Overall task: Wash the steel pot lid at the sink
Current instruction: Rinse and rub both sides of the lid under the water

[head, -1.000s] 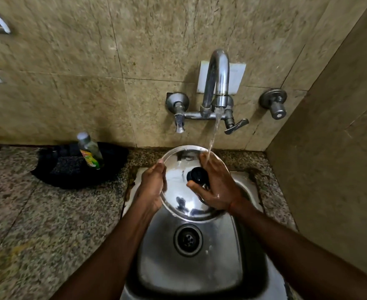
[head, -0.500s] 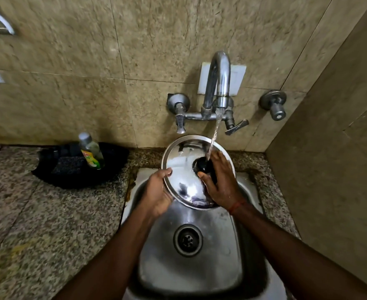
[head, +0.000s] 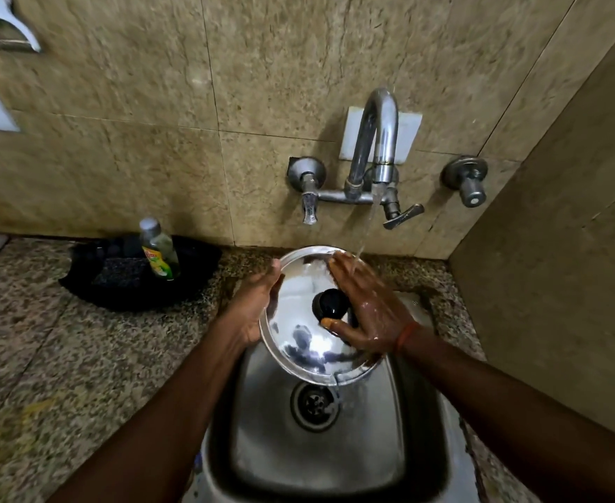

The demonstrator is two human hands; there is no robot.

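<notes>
The steel pot lid (head: 309, 343), round and shiny with a black knob (head: 329, 303), is tilted over the steel sink (head: 335, 459). My left hand (head: 253, 303) grips its left rim. My right hand (head: 364, 310) lies flat on the lid's right half, fingers stretched past the knob, wet. Water runs from the tap (head: 378, 139) onto my right fingers and drips off the lid's lower edge toward the drain (head: 315, 404).
A dish soap bottle (head: 159, 250) stands in a black tray (head: 135, 274) with a scrub pad on the granite counter (head: 45, 357), left of the sink. A tiled wall rises at the right. Tap handles (head: 402, 216) stick out below the spout.
My right hand has left the knob and now lies flat across the lid. The lid has tipped so its lower edge hangs over the drain.
</notes>
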